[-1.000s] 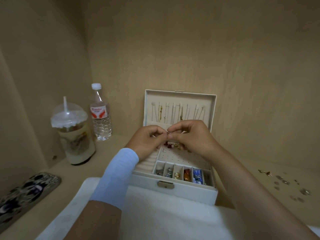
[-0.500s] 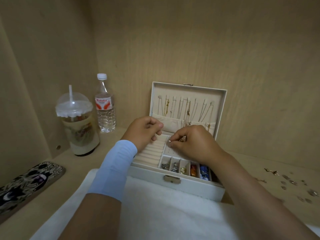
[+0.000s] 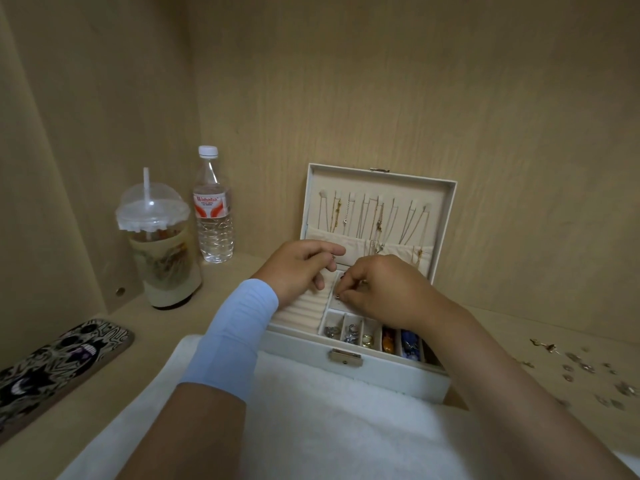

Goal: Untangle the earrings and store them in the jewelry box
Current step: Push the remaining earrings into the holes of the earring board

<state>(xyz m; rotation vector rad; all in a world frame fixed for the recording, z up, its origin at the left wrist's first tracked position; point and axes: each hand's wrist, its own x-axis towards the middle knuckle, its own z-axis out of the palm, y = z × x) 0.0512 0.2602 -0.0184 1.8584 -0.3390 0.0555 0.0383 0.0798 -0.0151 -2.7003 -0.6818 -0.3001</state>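
Note:
A white jewelry box (image 3: 388,374) stands open on the shelf, its lid upright with thin chains hanging inside. My right hand (image 3: 384,289) is over the perforated earring panel, fingertips pinched on a small earring (image 3: 337,297) at the panel's left edge. My left hand (image 3: 301,266) hovers over the ring rolls, thumb and forefinger pinched on a tiny earring piece (image 3: 333,258). The front compartments (image 3: 349,332) hold rings and coloured pieces. Several loose earrings (image 3: 585,367) lie scattered on the shelf at the right.
A lidded drink cup (image 3: 159,244) with a straw and a water bottle (image 3: 213,209) stand at the back left. A patterned phone case (image 3: 52,367) lies at the left. A white towel (image 3: 311,427) lies in front of the box. Wooden walls close in behind and left.
My hands, joined above the box a second ago, have come apart. The right hand has gone down to the earring panel; the left has stayed over the ring rolls. The camera has moved slightly.

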